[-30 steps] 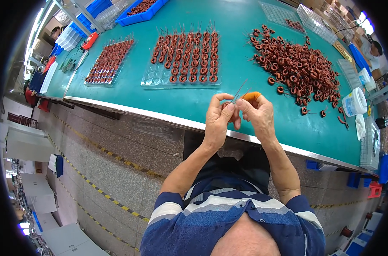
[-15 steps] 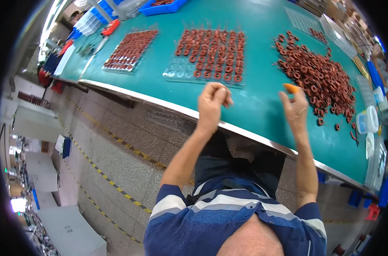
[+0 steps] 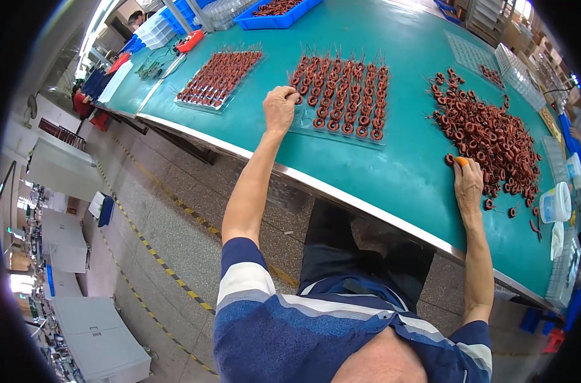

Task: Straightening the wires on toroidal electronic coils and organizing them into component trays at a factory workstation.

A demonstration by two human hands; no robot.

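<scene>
My left hand point(image 3: 279, 110) is at the left side of a clear plastic tray point(image 3: 305, 128), its fingers closed in a pinch on a red-brown toroid coil point(image 3: 298, 99), mostly hidden by the fingertips. Rows of similar coils point(image 3: 350, 96) stand in the tray, thin wire leads pointing up. At the left edge of a loose heap of coils point(image 3: 488, 131), my right hand point(image 3: 469, 185) pinches one coil point(image 3: 450, 159). An orange finger cot point(image 3: 462, 162) covers one of its fingertips.
Another filled tray point(image 3: 219, 78) lies to the left. A blue bin point(image 3: 279, 19) of coils stands at the back. On the right are a white tub point(image 3: 555, 203), a partly filled tray point(image 3: 469, 52) and stacked clear trays point(image 3: 521, 69). The table's pale front edge point(image 3: 360, 209) runs before me.
My left hand has moved left to the tray's unfilled pockets. My right hand has gone from open above the table to pinching a coil at the heap. The view has shifted slightly.
</scene>
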